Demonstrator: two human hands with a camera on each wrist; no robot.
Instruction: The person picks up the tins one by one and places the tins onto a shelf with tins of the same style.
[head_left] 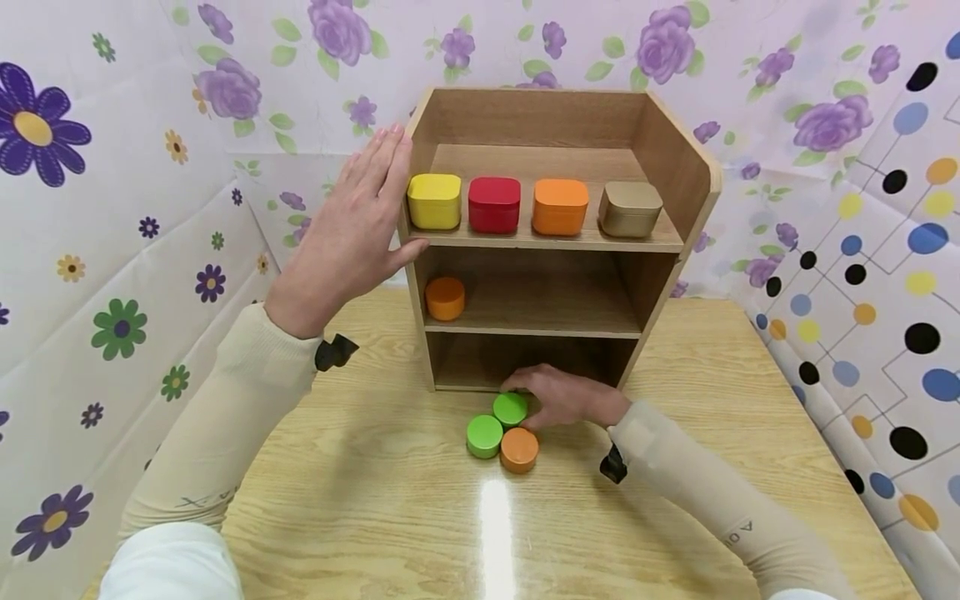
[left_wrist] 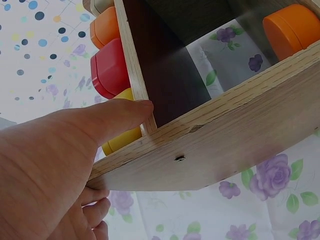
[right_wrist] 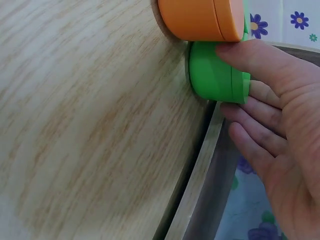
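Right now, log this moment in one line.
left hand: touches wooden shelf unit, left side; right hand: holds rear green round box; beside it: other green box, orange box

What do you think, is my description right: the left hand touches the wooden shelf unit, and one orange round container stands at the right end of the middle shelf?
Not quite: the orange round container stands at the left end of the middle shelf, not at the right, as the head view shows. The left hand does touch the wooden shelf unit.

The right wrist view's top edge crops the orange tub [right_wrist: 192,20], which mostly hides the left-hand green tub [head_left: 483,436].
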